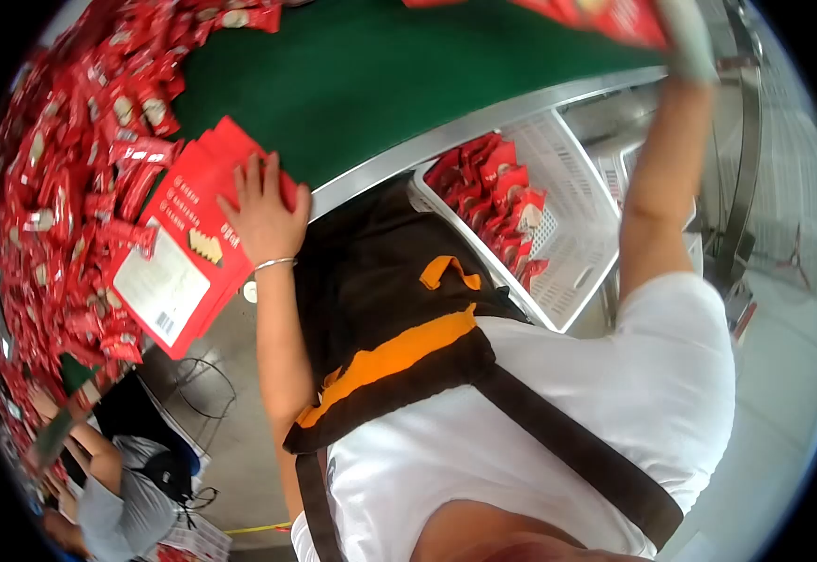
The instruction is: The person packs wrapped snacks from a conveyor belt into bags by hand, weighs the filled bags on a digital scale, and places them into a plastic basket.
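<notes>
My left hand lies with fingers spread on a fanned stack of flat red printed bags at the edge of the green belt. The top bag shows a biscuit picture, a white panel and a barcode. At the upper right, my right hand is blurred and looks pale, perhaps gloved. It appears closed on the end of a red bag, which is cut off by the top of the view. A large heap of small red wrapped snack packs lies left of the stack.
A white plastic crate holding several red packs stands below the metal belt edge. Another person in a grey top reaches toward the heap at lower left. The green belt runs across the top.
</notes>
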